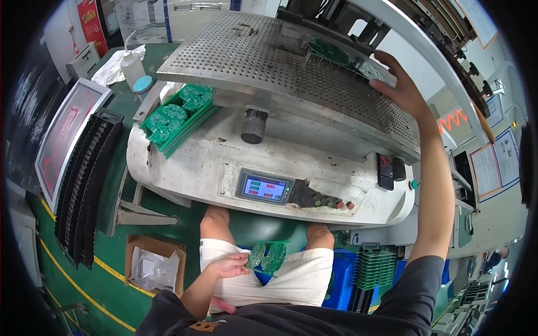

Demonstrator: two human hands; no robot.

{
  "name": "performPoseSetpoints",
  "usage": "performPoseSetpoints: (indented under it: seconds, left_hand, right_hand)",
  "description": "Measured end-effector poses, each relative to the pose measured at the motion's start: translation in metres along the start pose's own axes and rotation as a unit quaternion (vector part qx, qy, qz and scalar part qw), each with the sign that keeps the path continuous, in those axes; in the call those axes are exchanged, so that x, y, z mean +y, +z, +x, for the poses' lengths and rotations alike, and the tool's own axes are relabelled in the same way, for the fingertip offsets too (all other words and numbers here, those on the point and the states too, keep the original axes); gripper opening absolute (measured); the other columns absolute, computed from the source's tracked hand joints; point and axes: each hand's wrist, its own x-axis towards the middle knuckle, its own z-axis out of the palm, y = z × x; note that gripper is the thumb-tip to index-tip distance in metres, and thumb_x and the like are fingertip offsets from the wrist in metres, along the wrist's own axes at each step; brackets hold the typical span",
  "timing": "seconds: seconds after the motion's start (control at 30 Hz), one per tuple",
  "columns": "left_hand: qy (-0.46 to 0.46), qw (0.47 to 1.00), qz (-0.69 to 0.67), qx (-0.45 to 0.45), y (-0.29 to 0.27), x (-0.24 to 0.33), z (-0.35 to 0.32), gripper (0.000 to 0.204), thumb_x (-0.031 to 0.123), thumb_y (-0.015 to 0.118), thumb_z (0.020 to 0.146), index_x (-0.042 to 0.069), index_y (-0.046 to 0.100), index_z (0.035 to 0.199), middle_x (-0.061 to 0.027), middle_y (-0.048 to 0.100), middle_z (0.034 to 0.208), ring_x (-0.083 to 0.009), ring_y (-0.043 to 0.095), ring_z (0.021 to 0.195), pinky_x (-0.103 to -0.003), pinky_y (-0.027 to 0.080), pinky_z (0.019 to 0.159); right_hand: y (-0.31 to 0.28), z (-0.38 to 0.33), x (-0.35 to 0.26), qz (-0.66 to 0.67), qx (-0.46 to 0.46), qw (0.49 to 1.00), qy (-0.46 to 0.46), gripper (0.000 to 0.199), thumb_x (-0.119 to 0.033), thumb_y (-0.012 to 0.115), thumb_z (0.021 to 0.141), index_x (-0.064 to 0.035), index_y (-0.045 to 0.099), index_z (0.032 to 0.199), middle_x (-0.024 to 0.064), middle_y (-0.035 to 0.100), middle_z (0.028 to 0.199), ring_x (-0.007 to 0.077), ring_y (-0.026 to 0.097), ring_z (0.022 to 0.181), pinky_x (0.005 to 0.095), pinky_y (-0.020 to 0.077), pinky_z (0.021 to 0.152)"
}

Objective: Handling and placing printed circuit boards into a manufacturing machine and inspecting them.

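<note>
Green floor with yellow tape lines runs under a worn white machine (185,168) whose perforated metal plate (263,61) tilts up toward the back. Up there the right hand (400,87) lies mostly flat, fingers loosely spread, on the plate's far edge beside a green circuit board (336,55); whether it grips the board I cannot tell. Down in the lap the left hand (228,265) pinches a small green board panel (268,256) by its edge, fingers closed on it. With that light hold, the panel could slip or flex. The long reach could also nudge the upper board askew. More boards sit in a green tray (176,115).
</note>
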Motion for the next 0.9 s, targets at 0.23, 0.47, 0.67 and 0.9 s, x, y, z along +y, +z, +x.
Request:
performPoseSetpoints:
  seconds: [0.23,0.47,0.67,0.9]
  left_hand:
    - [-0.001,0.999,0.014,0.032,-0.001,0.002,0.0,0.02,0.01,0.05,0.095,0.007,0.052,0.115,-0.0037,0.06,0.107,-0.0167,0.059,0.086,-0.034,0.046,0.087]
    - [-0.011,0.999,0.007,0.029,0.002,0.007,0.0,0.02,0.011,0.049,0.095,0.007,0.051,0.115,-0.0037,0.06,0.108,-0.0163,0.058,0.084,-0.034,0.045,0.088]
    - [-0.002,1.0,0.006,0.025,0.0,0.002,0.001,0.021,0.011,0.05,0.096,0.006,0.051,0.115,-0.0029,0.059,0.104,-0.0167,0.058,0.083,-0.034,0.045,0.088]
    - [0.016,1.0,0.02,0.018,0.006,-0.001,-0.007,0.022,0.01,0.051,0.094,0.007,0.051,0.116,-0.0044,0.06,0.103,-0.018,0.059,0.083,-0.036,0.045,0.087]
  right_hand:
    - [-0.003,0.046,0.013,0.076,-0.183,0.975,0.104,0.085,-0.027,0.077,0.072,-0.0149,0.031,0.143,0.0162,0.047,0.132,0.027,0.044,0.124,0.0412,0.0318,0.107]
    - [-0.001,0.056,0.019,0.038,-0.207,0.975,0.079,0.088,-0.027,0.081,0.065,-0.0159,0.035,0.14,0.0137,0.049,0.129,0.0278,0.046,0.12,0.0431,0.033,0.106]
    - [-0.003,0.038,-0.001,-0.086,-0.062,0.993,-0.047,0.083,-0.027,0.081,0.063,-0.0147,0.04,0.135,0.0118,0.051,0.123,0.0283,0.045,0.119,0.0417,0.0333,0.105]
    - [-0.017,-0.028,-0.059,0.013,-0.002,1.0,-0.017,0.085,-0.027,0.079,0.062,-0.0159,0.039,0.136,0.0122,0.05,0.125,0.0298,0.042,0.122,0.0402,0.0311,0.106]
